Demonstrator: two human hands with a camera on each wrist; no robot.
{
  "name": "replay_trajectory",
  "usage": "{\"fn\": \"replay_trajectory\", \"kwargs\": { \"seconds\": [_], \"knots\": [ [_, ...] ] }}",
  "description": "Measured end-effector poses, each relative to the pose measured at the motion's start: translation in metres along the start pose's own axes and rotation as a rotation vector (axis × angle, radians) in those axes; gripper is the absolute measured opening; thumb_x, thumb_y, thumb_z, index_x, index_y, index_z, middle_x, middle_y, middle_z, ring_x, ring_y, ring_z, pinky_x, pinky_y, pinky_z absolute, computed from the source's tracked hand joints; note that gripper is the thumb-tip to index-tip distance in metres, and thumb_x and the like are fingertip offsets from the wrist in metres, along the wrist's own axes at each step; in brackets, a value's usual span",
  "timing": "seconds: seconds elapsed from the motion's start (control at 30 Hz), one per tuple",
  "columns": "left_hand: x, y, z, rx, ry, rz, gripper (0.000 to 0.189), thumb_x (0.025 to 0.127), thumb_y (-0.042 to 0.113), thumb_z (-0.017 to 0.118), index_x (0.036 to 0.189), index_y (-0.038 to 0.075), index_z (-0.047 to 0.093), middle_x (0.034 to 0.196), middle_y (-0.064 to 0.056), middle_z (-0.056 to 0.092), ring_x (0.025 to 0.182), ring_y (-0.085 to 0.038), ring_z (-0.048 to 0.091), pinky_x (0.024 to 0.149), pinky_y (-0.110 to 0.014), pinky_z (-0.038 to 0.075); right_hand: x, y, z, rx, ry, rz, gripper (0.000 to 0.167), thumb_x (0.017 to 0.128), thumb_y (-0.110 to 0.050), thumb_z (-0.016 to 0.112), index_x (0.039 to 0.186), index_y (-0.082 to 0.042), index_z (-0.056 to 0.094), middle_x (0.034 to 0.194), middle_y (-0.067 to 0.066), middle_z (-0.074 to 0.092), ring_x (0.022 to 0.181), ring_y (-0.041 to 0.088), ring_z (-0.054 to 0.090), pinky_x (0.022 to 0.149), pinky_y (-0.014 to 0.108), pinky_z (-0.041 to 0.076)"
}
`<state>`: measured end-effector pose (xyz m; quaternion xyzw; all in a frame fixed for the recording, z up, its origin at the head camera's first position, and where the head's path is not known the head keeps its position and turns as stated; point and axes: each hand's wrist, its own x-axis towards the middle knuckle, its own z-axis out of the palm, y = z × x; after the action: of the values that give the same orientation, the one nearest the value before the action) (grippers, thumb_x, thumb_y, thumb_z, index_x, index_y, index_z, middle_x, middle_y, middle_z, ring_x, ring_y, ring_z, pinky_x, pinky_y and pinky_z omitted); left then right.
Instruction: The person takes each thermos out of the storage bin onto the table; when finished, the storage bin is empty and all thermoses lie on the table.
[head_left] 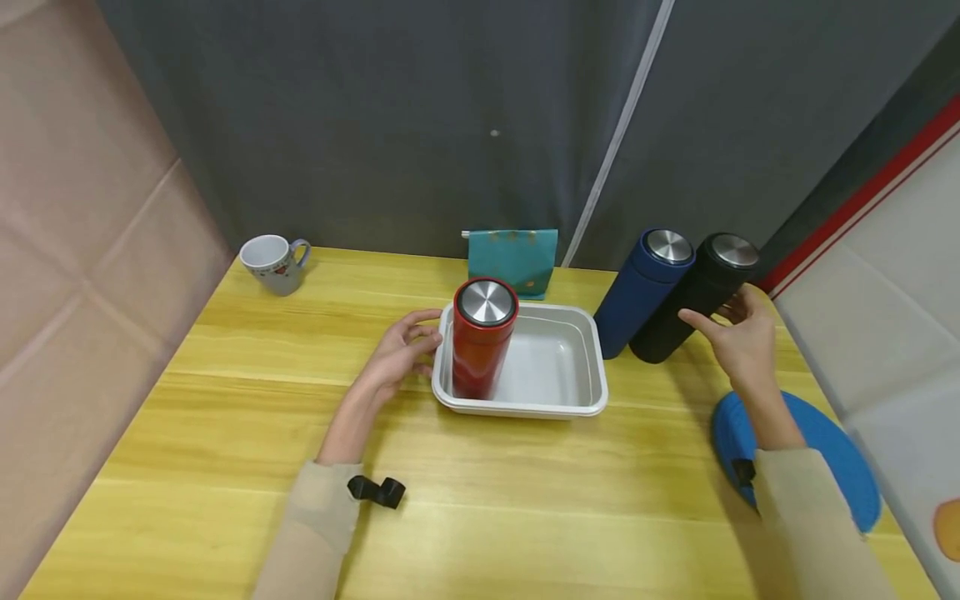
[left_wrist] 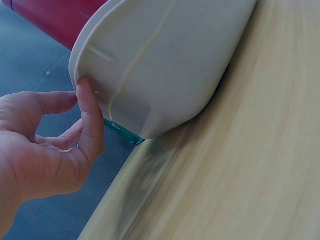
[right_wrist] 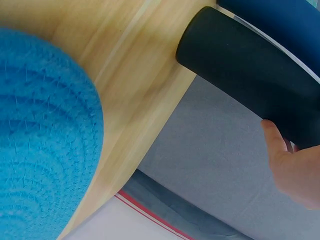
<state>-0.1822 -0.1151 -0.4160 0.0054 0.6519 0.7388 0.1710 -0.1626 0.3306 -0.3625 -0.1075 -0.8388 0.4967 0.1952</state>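
A red thermos bottle (head_left: 483,354) with a silver lid stands in the left part of a white tray (head_left: 558,407). My left hand (head_left: 401,354) pinches the tray's left rim; in the left wrist view, the thumb lies against the outer wall (left_wrist: 145,65). On the right, my right hand (head_left: 742,337) holds the upper side of a black thermos bottle (head_left: 686,304), thumb toward me and the other fingers partly hidden behind it. Upright and close beside the black bottle is a blue thermos bottle (head_left: 637,300).
A teal bag (head_left: 513,258) stands behind the tray. At the back left is a patterned mug (head_left: 273,267). A round blue woven mat or basket (head_left: 825,467) lies under my right forearm. A grey partition (head_left: 375,125) borders the wooden table (head_left: 480,517).
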Motion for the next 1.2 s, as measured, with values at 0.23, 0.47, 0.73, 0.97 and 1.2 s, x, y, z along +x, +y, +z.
{"fn": "replay_trajectory", "kwargs": {
  "seconds": [0.23,0.47,0.73,0.97,1.2],
  "knots": [
    [0.0,-0.002,0.001,-0.006,0.005,-0.001,0.043,0.096,0.006,0.058,0.138,0.009,0.046,0.104,-0.01,0.056,0.081,-0.022,0.058,0.057,-0.028,0.052,-0.004,0.003,0.003,-0.042,0.003,0.002,0.061,0.081,-0.019,0.079,0.135,-0.015,0.05,0.114,-0.011,0.053,0.103,0.005,0.053,0.081,0.013,0.044],
    [0.002,-0.002,0.001,-0.012,0.002,-0.005,0.043,0.096,0.007,0.058,0.137,0.01,0.047,0.106,-0.011,0.057,0.08,-0.021,0.059,0.057,-0.029,0.052,-0.007,0.003,0.008,0.051,0.083,-0.047,0.057,0.08,-0.007,0.079,0.131,-0.011,0.054,0.109,-0.009,0.057,0.097,0.006,0.056,0.079,0.011,0.048],
    [0.001,0.0,0.001,-0.011,0.004,-0.011,0.043,0.096,0.007,0.058,0.138,0.009,0.046,0.106,-0.011,0.057,0.079,-0.02,0.059,0.058,-0.029,0.052,-0.008,0.004,0.01,0.05,0.105,-0.033,0.061,0.079,-0.005,0.079,0.134,-0.01,0.053,0.11,-0.008,0.058,0.097,0.006,0.057,0.08,0.012,0.049],
    [0.0,0.0,0.002,-0.017,-0.005,-0.01,0.043,0.096,0.007,0.058,0.138,0.009,0.046,0.106,-0.011,0.056,0.078,-0.02,0.059,0.056,-0.028,0.052,-0.014,0.006,0.007,0.047,0.124,-0.015,0.064,0.08,-0.007,0.078,0.138,-0.01,0.05,0.111,-0.008,0.055,0.096,0.004,0.056,0.08,0.012,0.049],
    [0.0,-0.001,0.0,-0.022,-0.001,-0.008,0.042,0.097,0.006,0.058,0.137,0.009,0.047,0.107,-0.011,0.056,0.078,-0.02,0.058,0.056,-0.028,0.051,-0.027,0.008,0.004,0.283,0.137,-0.042,0.059,0.079,0.006,0.075,0.133,-0.006,0.055,0.115,0.001,0.06,0.095,0.012,0.061,0.076,0.011,0.05]
  ]
}}
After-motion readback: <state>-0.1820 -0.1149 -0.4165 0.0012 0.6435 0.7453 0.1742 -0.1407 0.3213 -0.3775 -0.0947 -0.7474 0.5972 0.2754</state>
